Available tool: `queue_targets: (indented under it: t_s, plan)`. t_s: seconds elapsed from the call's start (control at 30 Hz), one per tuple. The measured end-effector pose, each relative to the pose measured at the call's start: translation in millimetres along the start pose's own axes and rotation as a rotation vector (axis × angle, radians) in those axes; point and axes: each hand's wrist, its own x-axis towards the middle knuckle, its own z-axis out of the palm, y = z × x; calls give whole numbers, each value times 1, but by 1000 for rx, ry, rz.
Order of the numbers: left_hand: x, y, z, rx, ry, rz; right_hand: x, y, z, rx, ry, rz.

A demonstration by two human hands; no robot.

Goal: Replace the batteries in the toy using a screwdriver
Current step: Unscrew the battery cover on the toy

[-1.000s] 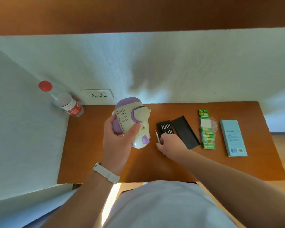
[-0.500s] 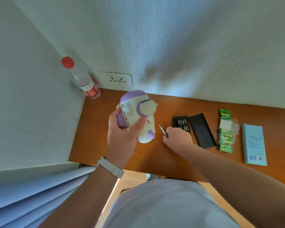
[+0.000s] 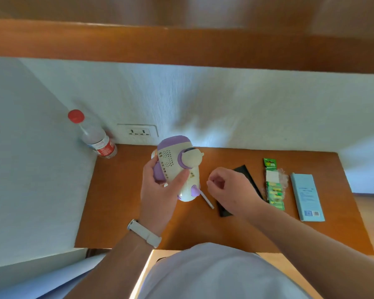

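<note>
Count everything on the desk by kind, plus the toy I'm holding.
Toy: 1
Water bottle: 1
Screwdriver: 1
Black case pieces: 2
Battery pack: 1
Blue box: 1
Total: 7

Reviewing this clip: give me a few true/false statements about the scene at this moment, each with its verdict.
1. The left hand grips the toy. True.
2. The bottle has a blue cap. False: its cap is red.
3. The battery pack lies between the black case and the blue box. True.
4. The white wristband is on the right wrist. False: it is on the left wrist.
5. The right hand rests on the blue box. False: it is beside the toy, over the black case.
</note>
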Motion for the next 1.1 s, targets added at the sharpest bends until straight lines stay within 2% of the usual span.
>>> queue_targets:
  t_s: [0.17, 0.4, 0.6, 1.1]
  plan:
    - [-2, 10, 19, 10, -55, 88, -24, -28, -30, 41, 229, -199]
    - [-10, 25, 44, 68, -96, 212, -31, -35, -40, 224, 346, -98]
    - [-17, 28, 56, 91, -72, 250, -33, -29, -45, 370, 319, -20]
    - [-15, 33, 73, 97, -53, 235, -20, -21, -53, 326, 354, -32]
